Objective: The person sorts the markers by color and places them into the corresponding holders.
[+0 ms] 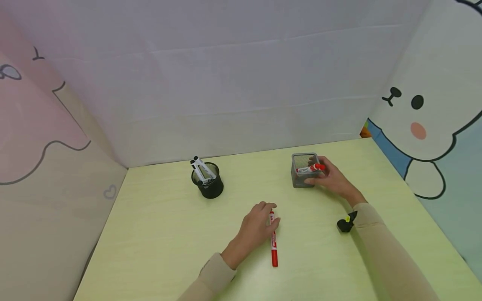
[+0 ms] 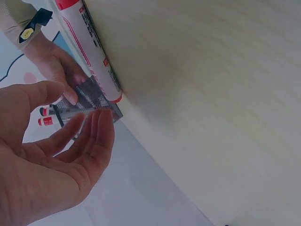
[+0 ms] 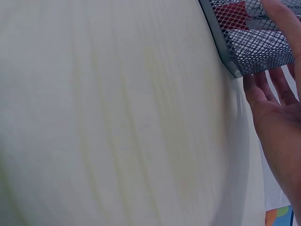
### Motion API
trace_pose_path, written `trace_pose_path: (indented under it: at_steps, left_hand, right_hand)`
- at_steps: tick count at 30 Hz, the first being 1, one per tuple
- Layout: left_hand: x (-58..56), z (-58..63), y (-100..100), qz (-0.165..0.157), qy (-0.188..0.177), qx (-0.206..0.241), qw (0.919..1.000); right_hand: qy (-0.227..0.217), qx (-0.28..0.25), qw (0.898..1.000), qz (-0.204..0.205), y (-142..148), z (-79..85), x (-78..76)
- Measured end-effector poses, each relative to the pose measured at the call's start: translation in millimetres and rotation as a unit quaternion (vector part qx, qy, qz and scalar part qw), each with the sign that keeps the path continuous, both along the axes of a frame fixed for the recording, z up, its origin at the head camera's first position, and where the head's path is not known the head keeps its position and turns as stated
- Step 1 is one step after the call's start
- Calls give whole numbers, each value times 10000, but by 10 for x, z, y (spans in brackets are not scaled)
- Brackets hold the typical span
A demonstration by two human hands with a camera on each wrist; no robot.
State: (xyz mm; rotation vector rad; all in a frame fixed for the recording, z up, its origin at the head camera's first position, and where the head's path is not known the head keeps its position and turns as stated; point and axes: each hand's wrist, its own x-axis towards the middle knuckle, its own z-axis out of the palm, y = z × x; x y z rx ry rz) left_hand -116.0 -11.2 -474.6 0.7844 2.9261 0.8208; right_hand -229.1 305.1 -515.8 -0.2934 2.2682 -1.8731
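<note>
My right hand (image 1: 333, 179) grips the grey square mesh pen holder (image 1: 301, 180) at its right side. In the right wrist view the thumb lies along the mesh (image 3: 256, 47), with the other fingers at another side. Red-capped white markers (image 1: 308, 168) lean inside the holder. On the table, a red and white marker (image 1: 273, 240) lies lengthwise beside my left hand (image 1: 254, 225). Loosely bent fingers and an apart thumb hover around its far end; in the left wrist view nothing sits between them and the marker (image 2: 91, 49) appears apart from the hand (image 2: 56, 150).
A round black mesh cup (image 1: 211, 190) stands at the back left, holding several white markers (image 1: 205, 170) with black ends. Behind the pale yellow table (image 1: 158, 234) hangs a white cloth (image 1: 241, 83). A patterned cloth (image 1: 425, 125) borders the right side.
</note>
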Motion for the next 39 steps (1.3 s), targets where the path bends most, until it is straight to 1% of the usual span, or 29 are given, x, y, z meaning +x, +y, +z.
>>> trace_pose_path:
  at_steps: [6,9,16,23,27,34,39]
  left_hand:
    - [96,-9,22,268,-170,-64,9995]
    - [143,-27,28,419,-309,23,9986]
    - [262,-55,64,846,-762,195,9933]
    - [357,-42,113,1037,-1064,290,9885]
    - [380,-62,117,1091,-1208,394,9859]
    - [382,-82,144,1159,-1572,716,9781]
    - [372,-93,167,1175,-1649,781,9762]
  right_hand:
    - [-92,-12,10000,-6,9,-2,3]
    - [-122,-24,9999,-11,11,8,8]
    - [-80,-21,10000,24,19,31,21]
    - [-64,-111,9999,42,34,27,28]
    - [-4,-139,9999,42,28,24,37]
    - [-15,-105,9999,64,33,17,32]
    - [-27,-140,9999,66,32,25,36]
